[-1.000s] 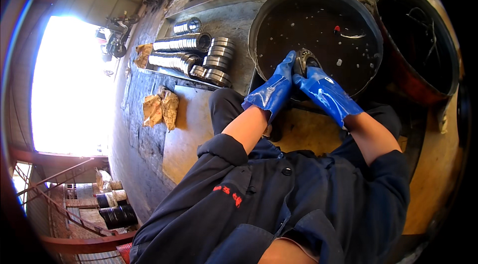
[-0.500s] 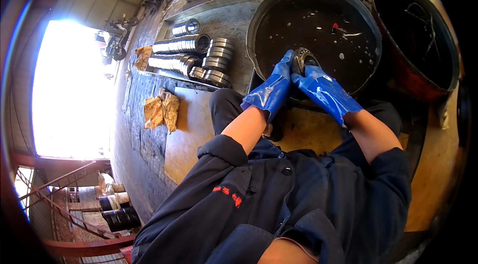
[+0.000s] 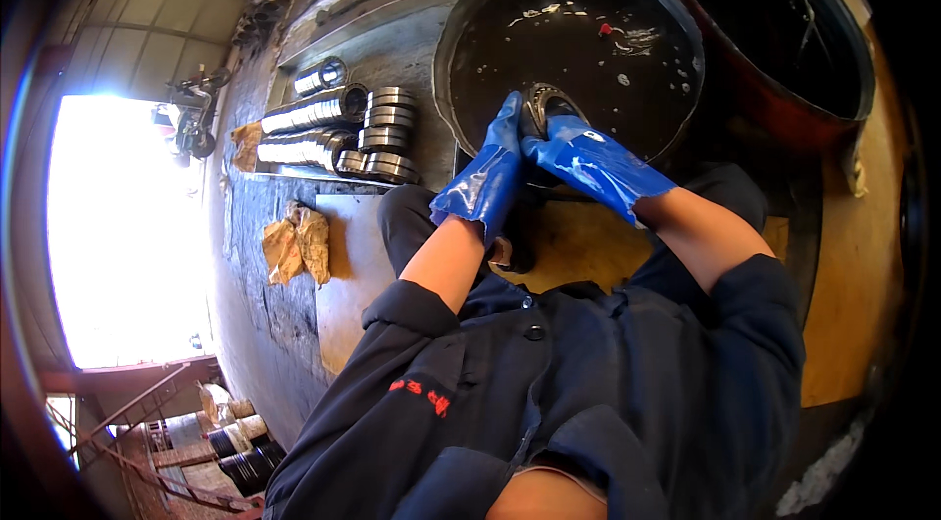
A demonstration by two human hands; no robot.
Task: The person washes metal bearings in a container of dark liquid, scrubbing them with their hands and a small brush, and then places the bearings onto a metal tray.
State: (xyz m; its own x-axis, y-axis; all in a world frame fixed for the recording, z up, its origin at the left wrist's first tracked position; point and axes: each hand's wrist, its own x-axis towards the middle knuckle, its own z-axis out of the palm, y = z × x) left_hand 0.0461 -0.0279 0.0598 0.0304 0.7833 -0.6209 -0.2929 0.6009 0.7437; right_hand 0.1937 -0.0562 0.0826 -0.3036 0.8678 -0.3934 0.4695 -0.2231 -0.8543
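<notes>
Both my hands wear blue rubber gloves and meet at the near side of a wide round tub (image 3: 443, 79) of dark liquid. Between them is a dark metal bearing (image 3: 540, 99), tilted up on edge just inside the rim. My left hand (image 3: 498, 149) lies along its left side with the fingers pressed together. My right hand (image 3: 578, 149) grips it from the right, with fingers reaching into its opening. The gloves hide the bearing's lower part. A small red thing (image 3: 605, 29) and pale bubbles float on the liquid.
Shiny bearings (image 3: 312, 112) lie in rows on a metal tray at the left, beside short stacks of bearings (image 3: 389, 116). Crumpled brown paper (image 3: 296, 244) lies on the floor nearby. A dark red drum (image 3: 774, 123) stands right of the tub, with wire inside.
The whole view has shifted, so the tub and trays appear further left and higher. My hands still hold the bearing at the near rim. Ripples and bubbles on the liquid have changed.
</notes>
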